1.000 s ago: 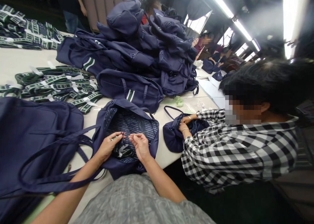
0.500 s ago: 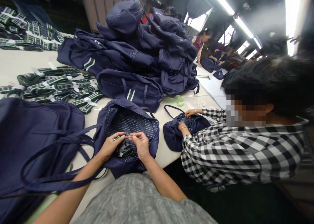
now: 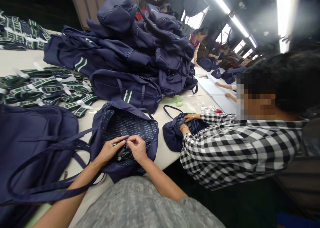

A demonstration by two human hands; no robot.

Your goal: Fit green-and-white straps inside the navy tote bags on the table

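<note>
An unzipped navy bag [image 3: 98, 134] stands in front of me, its mouth facing up and its dark lining [image 3: 125, 123] printed with rows of pale lettering. Over that opening, my left hand [image 3: 112, 148] and my right hand [image 3: 137, 149] meet with fingertips pinched together. Between them is something small and dark, too small to name. A bit of green and white shows by my left fingers. Below the hands, a bundle of dark and white material [image 3: 124, 154] lies inside the bag, partly hidden. The bag's long handle [image 3: 47, 192] loops across my left forearm.
Another navy bag [image 3: 30, 154] lies at the left. Behind it are bundled green-and-white lettered straps [image 3: 47, 88]. A tall heap of navy bags [image 3: 112, 55] fills the back. To my right, a co-worker in a checked shirt [image 3: 225, 151] reaches into a navy bag [image 3: 170, 136].
The view has shifted slightly, so most things sit further left. My hands stay pinched together over the bag, the right fingers a little more curled. Another person's arms now show behind the co-worker.
</note>
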